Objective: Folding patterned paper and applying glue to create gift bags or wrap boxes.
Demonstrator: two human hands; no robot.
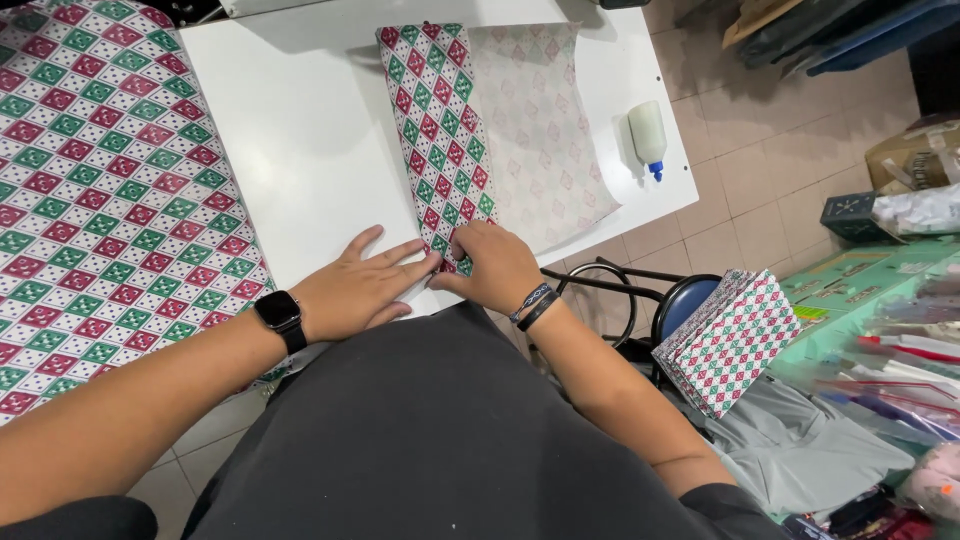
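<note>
A sheet of wrapping paper (pixel 545 130) lies on the white table (pixel 300 130), plain side up, with its left edge folded over into a strip (pixel 435 120) of red, green and white diamonds. My left hand (pixel 365 285) lies flat on the table at the near end of the strip, fingers spread and pointing right. My right hand (pixel 495 265) presses its fingertips down on the strip's near end, at the table's front edge. The two hands almost touch. A black watch sits on my left wrist, dark bands on my right.
A large sheet of the same patterned paper (pixel 100 200) covers the left. A white glue bottle with a blue tip (pixel 648 135) lies at the table's right edge. A stack of folded patterned pieces (pixel 735 340) rests on a stool at right, beside cluttered goods on the floor.
</note>
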